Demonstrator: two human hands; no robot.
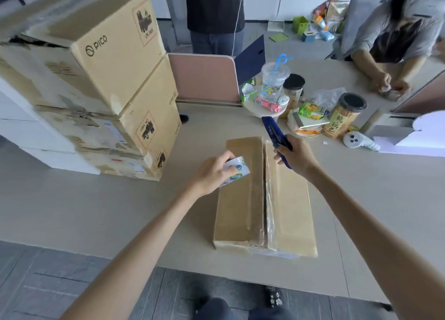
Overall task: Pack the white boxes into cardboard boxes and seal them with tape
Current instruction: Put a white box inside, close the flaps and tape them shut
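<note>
One cardboard box [240, 206] lies on the surface [108, 211] with its flaps shut. A strip of clear tape [270, 199] runs along the box's centre seam. The left hand [212, 175] is at the box's far left edge, fingers curled round a white tape roll [237, 169] with green print. The right hand [297, 159] is over the box's far right corner, fingers gripping a blue tool [273, 130] that points away from the box; its type cannot be told. Left of the box, well apart, stands a stack of larger cartons [108, 62]. Beyond the box stands a black-lidded jar [344, 116].
</note>
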